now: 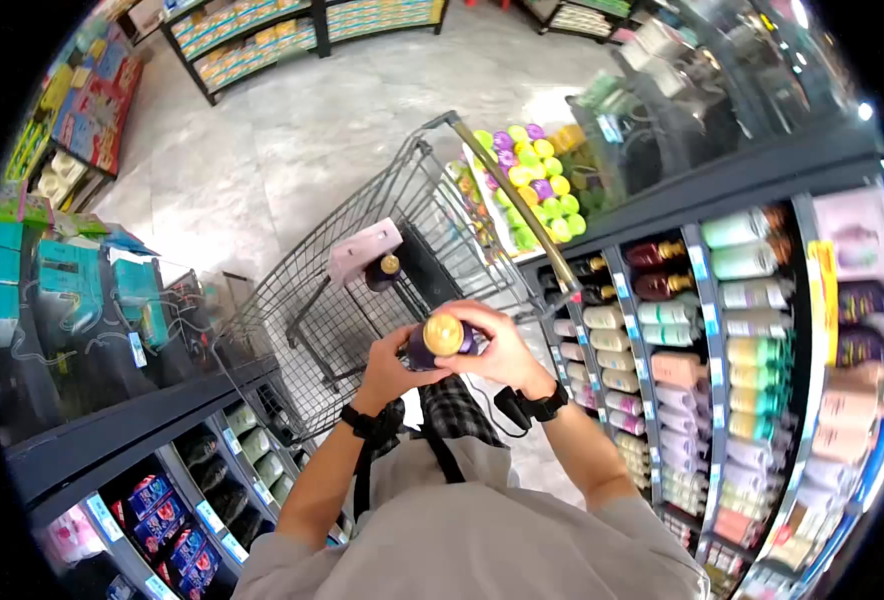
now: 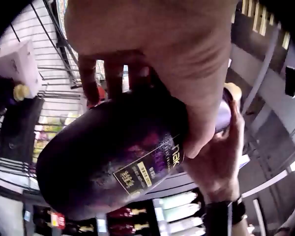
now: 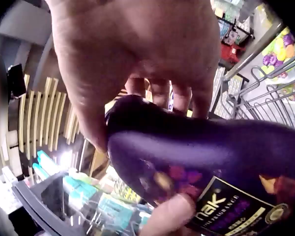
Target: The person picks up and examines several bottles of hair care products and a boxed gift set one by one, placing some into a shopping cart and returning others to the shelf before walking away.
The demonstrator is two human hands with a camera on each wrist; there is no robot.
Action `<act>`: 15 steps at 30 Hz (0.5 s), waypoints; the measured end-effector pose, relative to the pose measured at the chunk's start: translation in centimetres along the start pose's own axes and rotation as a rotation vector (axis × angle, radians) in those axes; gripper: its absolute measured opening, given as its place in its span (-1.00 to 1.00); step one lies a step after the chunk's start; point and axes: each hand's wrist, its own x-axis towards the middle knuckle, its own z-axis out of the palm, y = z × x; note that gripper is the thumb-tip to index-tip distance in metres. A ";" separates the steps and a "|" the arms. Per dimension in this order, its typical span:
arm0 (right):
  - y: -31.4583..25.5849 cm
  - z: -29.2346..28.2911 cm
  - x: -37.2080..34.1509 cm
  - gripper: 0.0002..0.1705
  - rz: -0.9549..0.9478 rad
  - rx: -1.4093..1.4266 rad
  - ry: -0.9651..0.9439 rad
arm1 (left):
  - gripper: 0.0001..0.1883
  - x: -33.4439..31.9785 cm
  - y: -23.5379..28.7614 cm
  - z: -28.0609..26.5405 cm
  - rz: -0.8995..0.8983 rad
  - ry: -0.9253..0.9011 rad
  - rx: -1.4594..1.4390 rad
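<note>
Two hands: both grasping; the left hand [image 1: 397, 370] is curled round the body of a purple bottle [image 2: 108, 152], and the right hand [image 1: 502, 350] grips its shoulder end, near the gold cap [image 1: 443, 335].
Purple bottle: held at the side of the shopping cart [image 1: 531, 222] nearest the person's grey shirt [image 1: 462, 530], resting on nothing visible.
Bottle weight: probably moderate; the body is broad, and if it is full, most of the load should sit toward the base. The fill level cannot be told.
Bottle wall: looks like firm plastic, likely to give only a little under a hard squeeze; unlikely to shatter.
Glossy curves: the smooth, rounded surface may slide under a light grip, more so if damp.
Best hold: the wide middle beside the front label [image 3: 238, 209], fingers behind and thumb in front, with a second hand steadying the shoulder.
Gold cap: a poor sole handhold, since it could twist or come loose under the bottle's weight.
Inside the shopping cart: a pink box [image 1: 364, 250] and, just beside it, a second dark bottle [image 1: 381, 277].
Right of the shopping cart: rows of shelved bottles [image 1: 752, 400].
</note>
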 end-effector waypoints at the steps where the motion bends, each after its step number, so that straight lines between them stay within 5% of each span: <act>1: -1.0 0.5 -1.3 -0.37 0.072 0.116 0.088 | -0.33 -0.9 0.9 0.4 0.034 -0.027 -0.079; 5: -3.7 1.6 -6.5 -0.39 0.129 0.543 0.309 | -0.46 -3.5 3.0 2.9 -0.038 -0.194 -0.404; 9: -4.3 1.5 -13.5 -0.44 0.294 0.438 0.350 | -0.48 -4.4 7.0 5.2 -0.018 -0.284 -0.472; 15: -4.9 1.3 -21.0 -0.57 0.180 0.372 0.630 | -0.50 -5.4 10.3 10.1 0.025 -0.495 -0.360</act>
